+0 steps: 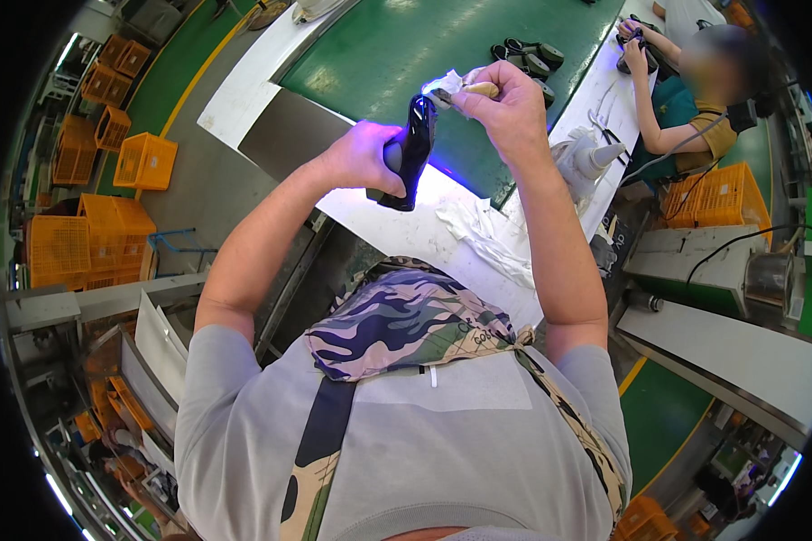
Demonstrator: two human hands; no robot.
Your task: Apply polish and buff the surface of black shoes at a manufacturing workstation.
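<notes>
My left hand (363, 160) is clamped round a glossy black shoe (408, 153), held up in the air over the near edge of the white worktop (397, 225). My right hand (507, 108) is pinched shut on a small brush with a tan handle (478, 89) and a bit of white cloth (447, 83), both touching the top of the shoe. There's a violet-blue glow on the shoe and on the worktop just beyond it.

Taking the shoe as reference:
- Right below it: the white worktop strip. A crumpled white rag (478, 230) lies on it, to the right of the shoe.
- Beyond it: a green conveyor belt (406, 45) running away from me, with several black shoes (528, 56) lying on it, up and right of the shoe.
- Further right: a white cone-shaped bottle (591, 158) standing on the far worktop edge. Behind that sits another person (686, 108) in a green apron, both hands on a dark shoe.
- Right of that person: an orange crate (722, 198), then a grey machine housing (695, 261) with a black cable.
- Well left of the shoe: stacks of orange plastic crates (90, 225) on a grey floor, with a yellow line (198, 77) bordering a green floor strip.
- Lower left: metal racking (135, 352).
</notes>
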